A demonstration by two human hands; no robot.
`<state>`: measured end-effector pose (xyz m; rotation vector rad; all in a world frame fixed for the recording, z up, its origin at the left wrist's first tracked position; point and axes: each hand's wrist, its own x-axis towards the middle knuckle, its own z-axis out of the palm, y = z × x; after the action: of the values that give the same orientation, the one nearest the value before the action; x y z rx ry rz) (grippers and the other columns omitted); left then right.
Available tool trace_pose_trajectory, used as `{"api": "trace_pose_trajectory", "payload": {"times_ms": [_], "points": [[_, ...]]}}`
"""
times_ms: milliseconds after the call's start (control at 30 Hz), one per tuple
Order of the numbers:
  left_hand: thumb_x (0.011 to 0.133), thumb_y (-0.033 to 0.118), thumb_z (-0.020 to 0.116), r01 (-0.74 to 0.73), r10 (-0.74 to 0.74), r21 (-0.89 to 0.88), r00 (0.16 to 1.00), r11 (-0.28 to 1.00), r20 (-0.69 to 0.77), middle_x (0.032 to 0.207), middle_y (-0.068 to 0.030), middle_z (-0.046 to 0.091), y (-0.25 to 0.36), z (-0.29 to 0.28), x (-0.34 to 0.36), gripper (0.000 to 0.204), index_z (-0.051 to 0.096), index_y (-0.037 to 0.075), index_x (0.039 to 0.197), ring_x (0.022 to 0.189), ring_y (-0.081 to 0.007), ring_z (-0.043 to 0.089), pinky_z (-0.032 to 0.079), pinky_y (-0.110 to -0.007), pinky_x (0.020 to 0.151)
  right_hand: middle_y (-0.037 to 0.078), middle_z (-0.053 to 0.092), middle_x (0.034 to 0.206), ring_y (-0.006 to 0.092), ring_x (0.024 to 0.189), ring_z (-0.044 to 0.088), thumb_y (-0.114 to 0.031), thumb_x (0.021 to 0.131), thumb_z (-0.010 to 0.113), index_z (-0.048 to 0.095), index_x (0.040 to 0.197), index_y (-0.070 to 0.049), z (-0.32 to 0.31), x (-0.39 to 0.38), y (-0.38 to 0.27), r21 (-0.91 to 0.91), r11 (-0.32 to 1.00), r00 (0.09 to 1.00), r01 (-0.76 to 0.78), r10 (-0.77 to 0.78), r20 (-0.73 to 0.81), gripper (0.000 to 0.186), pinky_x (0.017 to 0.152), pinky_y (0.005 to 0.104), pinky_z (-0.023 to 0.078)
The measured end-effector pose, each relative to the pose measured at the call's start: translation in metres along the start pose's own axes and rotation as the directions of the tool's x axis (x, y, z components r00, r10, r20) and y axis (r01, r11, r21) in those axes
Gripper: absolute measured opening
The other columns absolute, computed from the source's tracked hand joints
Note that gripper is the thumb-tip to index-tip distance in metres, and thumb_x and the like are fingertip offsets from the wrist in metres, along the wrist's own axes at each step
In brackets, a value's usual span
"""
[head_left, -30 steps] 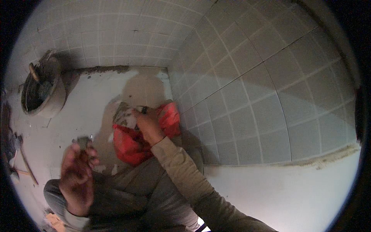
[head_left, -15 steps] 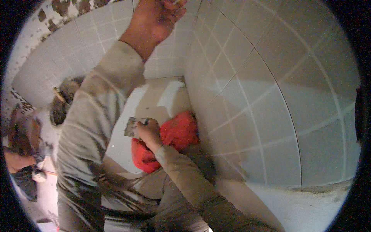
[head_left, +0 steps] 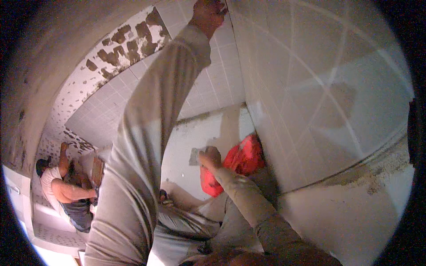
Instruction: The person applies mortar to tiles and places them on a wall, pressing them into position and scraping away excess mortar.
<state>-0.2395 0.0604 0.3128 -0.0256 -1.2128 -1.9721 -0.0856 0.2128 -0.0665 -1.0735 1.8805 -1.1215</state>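
Note:
My left hand point(head_left: 208, 17) is raised high at the tiled corner, fingers curled around something small that I cannot make out. My left forearm crosses the view from the lower edge. Lower, at my right side, my right hand point(head_left: 211, 156) grips a flat grey scraper point(head_left: 194, 156) above the pale floor point(head_left: 180, 137). A crumpled red cloth or bag point(head_left: 243, 156) lies just beside and below that hand, at the foot of the tiled wall point(head_left: 328, 84). My legs show underneath.
A co-worker point(head_left: 64, 190) crouches at the left with a raised arm at a speckled wall, near a brown object point(head_left: 98, 170). Patchy mortar point(head_left: 126, 42) shows above the tiles along the back wall. A pale frame point(head_left: 18, 190) stands at the far left.
My left hand has risen from low by my knee to the top of the corner. The view has tilted upward, showing more wall and the co-worker. My right hand still holds the scraper.

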Motion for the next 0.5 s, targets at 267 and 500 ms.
{"api": "trace_pose_trajectory", "payload": {"times_ms": [267,500], "points": [[0.085,0.014,0.05,0.024,-0.025,-0.018,1.0,1.0,-0.016,0.094,-0.0122,0.049,-0.001,0.009,0.024,0.041,0.043,0.005,0.124,0.095,-0.0276,0.047,0.038,-0.045,0.096,0.024,0.065,0.084,0.0404,0.085,0.063,-0.033,0.074,0.062,0.065,0.081,0.003,0.034,0.007,0.022,-0.081,0.979,0.978,0.186,-0.193,-0.076,0.037,0.078,0.0459,0.049],[0.088,0.012,0.046,0.092,-0.094,-0.053,0.995,0.994,-0.019,0.097,-0.0154,0.048,-0.007,-0.019,-0.022,0.033,0.042,0.002,0.12,0.089,-0.0292,0.048,0.036,-0.048,0.099,0.024,0.064,0.086,0.0411,0.085,0.062,-0.035,0.074,0.061,0.065,0.084,0.002,0.01,0.0,0.012,-0.064,0.995,0.979,0.071,-0.082,-0.186,0.039,0.078,0.0464,0.049]]}}
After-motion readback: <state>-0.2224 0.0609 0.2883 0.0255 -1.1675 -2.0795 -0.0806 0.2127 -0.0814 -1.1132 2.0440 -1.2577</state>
